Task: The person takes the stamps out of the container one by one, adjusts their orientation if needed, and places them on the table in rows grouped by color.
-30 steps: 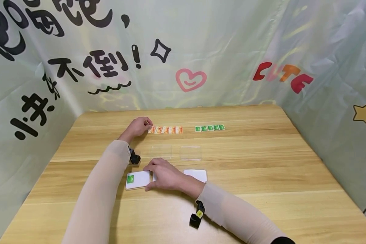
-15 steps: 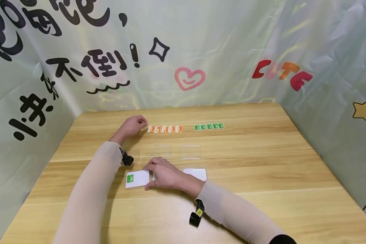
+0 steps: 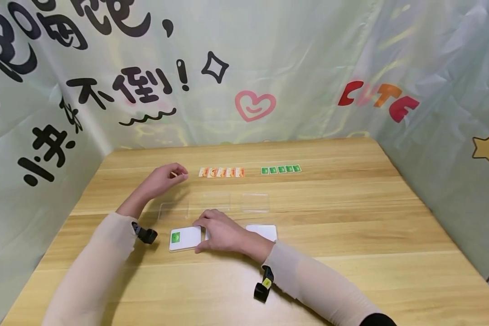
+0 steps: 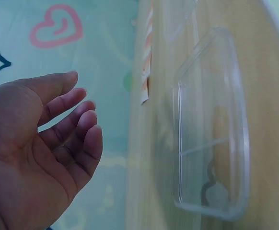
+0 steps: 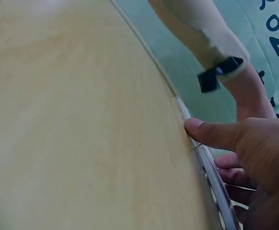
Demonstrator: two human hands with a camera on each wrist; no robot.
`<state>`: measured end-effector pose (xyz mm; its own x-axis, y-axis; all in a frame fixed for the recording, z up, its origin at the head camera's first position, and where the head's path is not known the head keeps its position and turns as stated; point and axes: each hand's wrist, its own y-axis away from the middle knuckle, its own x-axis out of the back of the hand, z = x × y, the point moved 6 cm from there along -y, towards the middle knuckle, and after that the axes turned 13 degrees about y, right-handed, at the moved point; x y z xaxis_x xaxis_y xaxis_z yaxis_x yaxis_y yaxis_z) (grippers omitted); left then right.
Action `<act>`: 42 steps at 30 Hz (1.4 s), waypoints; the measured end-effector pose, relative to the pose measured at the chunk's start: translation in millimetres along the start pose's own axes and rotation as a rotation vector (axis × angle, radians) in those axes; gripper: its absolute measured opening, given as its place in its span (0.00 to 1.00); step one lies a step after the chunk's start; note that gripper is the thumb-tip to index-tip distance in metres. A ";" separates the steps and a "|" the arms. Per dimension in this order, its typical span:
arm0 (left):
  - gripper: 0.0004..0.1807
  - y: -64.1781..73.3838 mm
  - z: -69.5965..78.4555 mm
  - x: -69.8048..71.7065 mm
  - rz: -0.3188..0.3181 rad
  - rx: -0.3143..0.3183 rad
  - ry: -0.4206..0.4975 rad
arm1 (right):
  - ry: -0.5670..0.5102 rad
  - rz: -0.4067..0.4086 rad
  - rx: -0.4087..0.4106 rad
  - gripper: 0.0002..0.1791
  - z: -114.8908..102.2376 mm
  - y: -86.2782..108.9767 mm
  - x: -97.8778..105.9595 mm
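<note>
My left hand (image 3: pixel 162 181) hangs with loosely curled fingers left of a row of small orange cards (image 3: pixel 221 172) and holds nothing. In the left wrist view its fingertips are apart from a shallow clear plastic tray (image 4: pixel 211 129). My right hand (image 3: pixel 221 233) grips the right end of a clear card box (image 3: pixel 189 237) holding white cards, a green picture on top. Its thumb (image 5: pixel 211 134) presses the near edge, with the fingers at the far side. A second box under that hand is mostly hidden. A third box of white cards (image 3: pixel 264 232) shows beyond it.
Right of the orange row lies a row of small green cards (image 3: pixel 281 170). Two more clear trays (image 3: pixel 255 203) lie between the rows and the boxes. A printed fabric backdrop (image 3: pixel 301 68) stands behind the wooden table (image 3: pixel 350 203) and along its sides.
My left hand has let go of the left end of the orange row and moved left and back towards me, uncovering the left clear tray. The right hand has stayed in place.
</note>
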<state>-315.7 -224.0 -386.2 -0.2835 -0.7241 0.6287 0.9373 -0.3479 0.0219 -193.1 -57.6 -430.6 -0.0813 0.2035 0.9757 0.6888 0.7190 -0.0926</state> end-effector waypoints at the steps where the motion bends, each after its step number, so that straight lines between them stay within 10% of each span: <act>1: 0.17 5.0 -0.2 0.7 0.005 -0.002 0.003 | -0.002 -0.001 -0.004 0.36 0.3 0.1 0.1; 21: 0.15 109.1 -7.3 -18.6 0.005 -0.084 0.007 | -0.058 0.055 0.016 0.31 -7.4 -7.4 20.9; 42: 0.39 139.7 -18.4 -44.0 -0.094 -0.141 0.083 | -0.044 -0.035 0.066 0.26 -41.9 -35.8 7.5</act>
<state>-176.0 -251.7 -425.1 -0.3898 -0.7294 0.5622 0.8699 -0.4919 -0.0350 -188.2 -109.7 -411.7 -0.1371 0.2050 0.9691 0.6358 0.7684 -0.0726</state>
